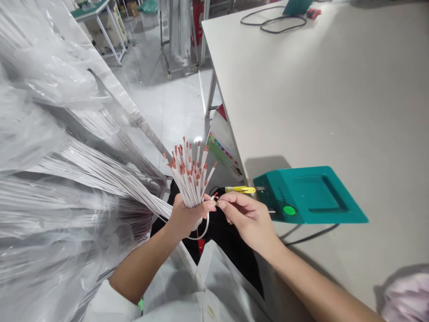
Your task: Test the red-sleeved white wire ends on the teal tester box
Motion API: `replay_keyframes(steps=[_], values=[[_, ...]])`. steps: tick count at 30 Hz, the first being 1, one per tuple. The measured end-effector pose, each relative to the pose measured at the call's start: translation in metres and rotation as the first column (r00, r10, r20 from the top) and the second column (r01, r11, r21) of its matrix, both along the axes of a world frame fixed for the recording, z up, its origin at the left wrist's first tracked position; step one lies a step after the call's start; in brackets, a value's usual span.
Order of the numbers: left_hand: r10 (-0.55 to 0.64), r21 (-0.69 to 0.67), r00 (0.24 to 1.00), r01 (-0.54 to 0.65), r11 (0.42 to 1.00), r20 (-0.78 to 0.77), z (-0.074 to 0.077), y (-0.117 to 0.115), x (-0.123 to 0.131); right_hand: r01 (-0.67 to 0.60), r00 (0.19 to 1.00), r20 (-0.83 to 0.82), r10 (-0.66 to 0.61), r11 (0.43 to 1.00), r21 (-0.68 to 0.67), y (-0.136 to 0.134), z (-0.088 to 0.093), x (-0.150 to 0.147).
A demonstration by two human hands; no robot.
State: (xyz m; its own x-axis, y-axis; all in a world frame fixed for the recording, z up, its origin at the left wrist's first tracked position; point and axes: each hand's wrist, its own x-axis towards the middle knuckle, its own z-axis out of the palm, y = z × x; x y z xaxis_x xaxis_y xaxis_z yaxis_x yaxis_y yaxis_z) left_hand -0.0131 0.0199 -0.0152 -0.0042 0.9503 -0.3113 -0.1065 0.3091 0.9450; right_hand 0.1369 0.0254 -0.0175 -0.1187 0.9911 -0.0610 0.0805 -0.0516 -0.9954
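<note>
My left hand (pixel 187 214) is wrapped round a bundle of white cables (pixel 191 185) whose ends, reddish at the tips, fan upward. One cable (pixel 207 226) loops out below the fist, and its split end with a thin red wire shows by my left thumb. My right hand (pixel 246 219) pinches close beside that end, its thumb and forefinger together. What lies between those fingertips is too small to make out. Just beyond the right hand, a teal device (pixel 310 194) with a green round button stands at the table's edge, with a yellow-handled tool (pixel 241 189) beside it.
Long white cables (pixel 110 174) and clear plastic wrapping (pixel 50 80) fill the left side. A white table (pixel 321 98) spans the right, with a black cord (pixel 281 24) at its far end. Pinkish cloth (pixel 407 295) lies at lower right. A wheeled rack (pixel 167 58) stands behind.
</note>
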Motion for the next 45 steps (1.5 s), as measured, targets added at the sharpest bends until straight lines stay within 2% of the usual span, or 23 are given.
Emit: replay_keyframes(steps=[4, 9, 11, 13, 15, 17, 19, 20, 23, 25, 26, 27, 28, 30, 32, 33, 34, 36, 38, 39, 40, 42, 45], values=[[0.006, -0.021, 1.000, -0.005, 1.000, 0.014, -0.007, -0.001, -0.002, 0.095, 0.992, 0.071, -0.108, 0.982, 0.164, -0.002, -0.002, 0.005], [-0.076, -0.006, 0.997, 0.076, 0.997, 0.008, -0.006, -0.003, 0.000, -0.075, 0.988, 0.156, 0.016, 0.924, 0.376, 0.002, -0.002, 0.003], [-0.090, 0.011, 0.996, 0.090, 0.996, -0.023, -0.002, -0.003, 0.000, -0.116, 0.971, 0.237, 0.001, 0.873, 0.474, 0.004, -0.001, 0.004], [-0.089, 0.005, 0.993, 0.089, 0.996, -0.081, 0.001, -0.003, 0.001, -0.192, 0.920, 0.386, -0.063, 0.787, 0.586, 0.004, -0.001, 0.006], [-0.091, 0.003, 0.986, 0.092, 0.996, -0.138, 0.003, -0.003, 0.002, -0.330, 0.807, 0.568, -0.163, 0.675, 0.661, 0.004, -0.001, 0.010], [-0.085, 0.018, 0.980, 0.090, 0.996, -0.179, 0.003, -0.004, 0.004, -0.462, 0.671, 0.700, -0.246, 0.600, 0.653, 0.004, -0.001, 0.012], [-0.066, 0.047, 0.976, 0.078, 0.996, -0.206, 0.000, -0.004, 0.005, -0.511, 0.603, 0.755, -0.258, 0.602, 0.614, 0.003, 0.001, 0.012], [-0.057, 0.061, 0.974, 0.072, 0.996, -0.219, -0.001, -0.004, 0.006, -0.497, 0.609, 0.758, -0.233, 0.633, 0.593, 0.003, 0.002, 0.012], [-0.050, 0.099, 0.966, 0.077, 0.992, -0.254, -0.004, -0.004, 0.008, -0.334, 0.766, 0.641, -0.041, 0.827, 0.451, 0.005, 0.008, 0.010], [-0.066, 0.110, 0.955, 0.102, 0.989, -0.289, -0.005, -0.005, 0.008, -0.253, 0.897, 0.416, 0.152, 0.947, 0.199, 0.008, 0.012, 0.009], [-0.078, 0.111, 0.948, 0.117, 0.987, -0.307, -0.005, -0.005, 0.007, -0.245, 0.940, 0.255, 0.228, 0.969, 0.036, 0.009, 0.013, 0.009], [-0.089, 0.116, 0.942, 0.133, 0.984, -0.324, -0.005, -0.005, 0.006, -0.257, 0.960, 0.077, 0.268, 0.958, -0.128, 0.010, 0.014, 0.009], [-0.103, 0.124, 0.935, 0.153, 0.981, -0.339, -0.005, -0.005, 0.005, -0.281, 0.959, -0.095, 0.265, 0.918, -0.280, 0.011, 0.014, 0.009], [-0.125, 0.143, 0.927, 0.186, 0.972, -0.353, -0.005, -0.006, 0.004, -0.338, 0.921, -0.349, 0.171, 0.795, -0.503, 0.011, 0.013, 0.010], [-0.145, 0.148, 0.925, 0.208, 0.967, -0.352, -0.005, -0.007, 0.003, -0.382, 0.887, -0.452, 0.098, 0.706, -0.597, 0.009, 0.010, 0.011], [-0.151, 0.139, 0.925, 0.210, 0.968, -0.348, -0.005, -0.007, 0.003, -0.384, 0.887, -0.452, 0.097, 0.700, -0.603, 0.008, 0.009, 0.012], [-0.150, 0.122, 0.927, 0.202, 0.972, -0.343, -0.005, -0.006, 0.004, -0.367, 0.900, -0.419, 0.118, 0.723, -0.585, 0.006, 0.008, 0.013], [-0.125, 0.079, 0.937, 0.159, 0.984, -0.325, -0.002, -0.006, 0.006, -0.262, 0.956, -0.248, 0.158, 0.840, -0.475, 0.003, 0.007, 0.016], [-0.096, 0.027, 0.950, 0.109, 0.994, -0.296, 0.000, -0.004, 0.008, -0.150, 0.989, -0.031, 0.148, 0.950, -0.274, 0.001, 0.007, 0.019], [-0.089, 0.005, 0.956, 0.094, 0.996, -0.278, 0.002, -0.004, 0.009, -0.131, 0.988, 0.061, 0.143, 0.978, -0.163, 0.001, 0.008, 0.020], [-0.086, -0.008, 0.962, 0.087, 0.996, -0.260, 0.002, -0.003, 0.010, -0.138, 0.980, 0.138, 0.144, 0.989, -0.054, 0.001, 0.008, 0.020], [-0.084, 0.007, 0.970, 0.088, 0.996, -0.229, 0.002, -0.003, 0.012, -0.192, 0.952, 0.269, 0.146, 0.969, 0.155, 0.001, 0.009, 0.019], [-0.065, 0.063, 0.974, 0.081, 0.995, -0.218, -0.001, -0.005, 0.014, -0.294, 0.873, 0.484, 0.056, 0.853, 0.431, 0.001, 0.010, 0.019]])
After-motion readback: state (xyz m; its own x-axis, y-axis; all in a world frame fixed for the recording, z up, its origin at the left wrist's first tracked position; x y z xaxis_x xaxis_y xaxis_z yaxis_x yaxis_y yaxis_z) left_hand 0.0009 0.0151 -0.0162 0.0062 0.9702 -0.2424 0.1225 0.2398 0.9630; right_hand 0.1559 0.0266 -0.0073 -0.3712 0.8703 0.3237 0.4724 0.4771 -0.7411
